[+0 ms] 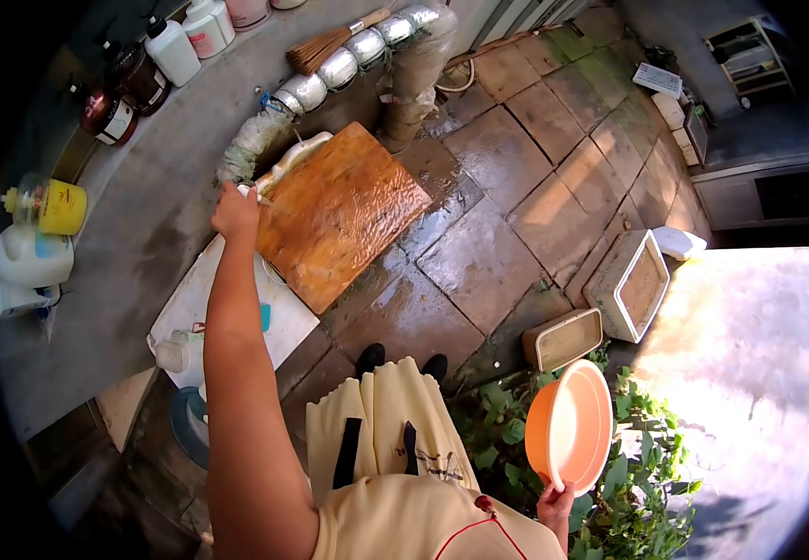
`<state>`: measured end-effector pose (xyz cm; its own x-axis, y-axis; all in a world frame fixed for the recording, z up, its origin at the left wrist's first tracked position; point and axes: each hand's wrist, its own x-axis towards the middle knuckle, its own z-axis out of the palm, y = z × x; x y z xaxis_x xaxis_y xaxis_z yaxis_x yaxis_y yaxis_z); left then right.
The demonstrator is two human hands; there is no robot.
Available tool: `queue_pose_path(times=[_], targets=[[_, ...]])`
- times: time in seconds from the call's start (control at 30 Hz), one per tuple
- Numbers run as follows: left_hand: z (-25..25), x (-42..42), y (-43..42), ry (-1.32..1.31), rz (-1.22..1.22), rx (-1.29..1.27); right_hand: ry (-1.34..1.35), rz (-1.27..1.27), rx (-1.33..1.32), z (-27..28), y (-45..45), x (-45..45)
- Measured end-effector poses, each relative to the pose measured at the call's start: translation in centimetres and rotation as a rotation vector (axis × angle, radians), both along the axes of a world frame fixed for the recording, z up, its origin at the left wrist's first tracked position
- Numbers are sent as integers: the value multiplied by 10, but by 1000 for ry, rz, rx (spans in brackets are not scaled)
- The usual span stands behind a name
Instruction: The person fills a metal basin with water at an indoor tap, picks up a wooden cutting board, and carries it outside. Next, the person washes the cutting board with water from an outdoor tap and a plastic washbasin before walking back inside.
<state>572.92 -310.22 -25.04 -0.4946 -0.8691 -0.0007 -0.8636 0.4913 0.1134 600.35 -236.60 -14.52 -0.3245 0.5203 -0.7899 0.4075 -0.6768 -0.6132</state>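
My left hand [237,211] reaches far forward, its fingers closed around a small white tap [253,194] at the lower end of a wrapped pipe [257,145]. Just right of this hand lies a wet, shiny wooden board [344,219], tilted over a white sink edge [297,157]. Out to the right, my right hand [556,509] grips the near rim of an orange basin [540,434]. The basin is tipped on its side, its pale inside facing right, and nothing shows in it.
Several bottles [173,51] line the ledge at the upper left, with a yellow container [64,207] nearer. A straw brush [330,45] rests by the foil-wrapped pipe. Wet paving [479,252] spreads ahead. Rectangular tubs [610,289] and leafy plants [642,476] are at right.
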Motion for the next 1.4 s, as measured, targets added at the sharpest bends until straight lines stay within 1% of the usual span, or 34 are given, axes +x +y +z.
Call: queue_pose_path(times=[0.13,0.4,0.7,0.9,0.97,1.0,1.07,1.23,1.4], targets=[[2,0,-1,-24,-5,0,-31,-50,22,1,1,5],[3,-1,-1,4,14,20,-19,-53,23,1,-2,9],[4,-3,-1,-47,41,36,-30,-75,51,6,-14,6],[4,-3,0,-29,79,58,-21,-51,12,3,-11,7],[2,-5,0,-13,96,70,-24,-97,34,4,-12,4],[3,-5,1,-14,90,71,35,-121,18,6,-13,3],[7,-5,2,38,126,139,42,-115,31,10,-17,0],[2,-4,5,63,69,103,12,-129,49,17,-22,-5],[-1,-3,6,95,44,80,18,-107,30,7,-10,6]])
